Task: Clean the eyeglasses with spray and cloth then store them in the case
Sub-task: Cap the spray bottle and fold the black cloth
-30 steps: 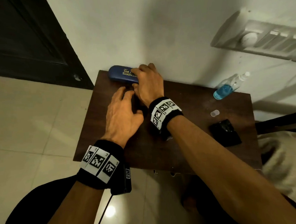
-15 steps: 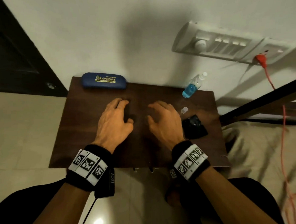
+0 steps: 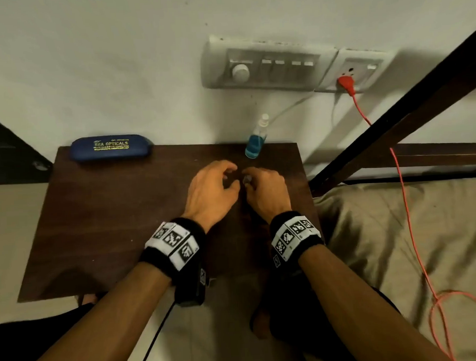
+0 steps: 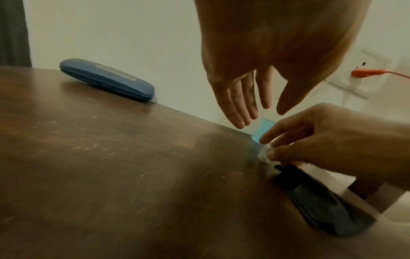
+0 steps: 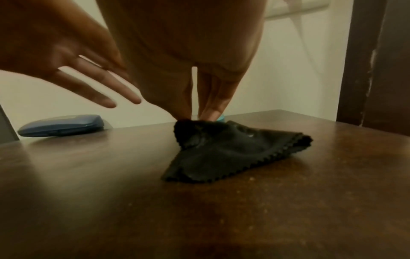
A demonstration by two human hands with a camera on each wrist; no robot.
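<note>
The closed blue eyeglasses case (image 3: 109, 147) lies at the table's back left corner; no eyeglasses are in view. A spray bottle (image 3: 254, 143) of blue liquid stands uncapped at the back edge by the wall. Just in front of it my right hand (image 3: 252, 179) pinches the small clear cap (image 4: 265, 154) between thumb and forefinger. It does so right above the folded black cloth (image 5: 233, 150). My left hand (image 3: 228, 178) hovers beside it with fingers (image 4: 239, 105) straight and holds nothing.
The dark wooden table (image 3: 109, 214) stands against a white wall that carries a switch panel (image 3: 269, 68). An orange cable (image 3: 402, 185) hangs from its socket on the right. A dark bed frame (image 3: 393, 117) and bedding (image 3: 400, 241) adjoin the table's right side.
Both hands have moved from near the case towards the spray bottle. The right hand has picked the clear cap up off the table. The head view has swung right.
</note>
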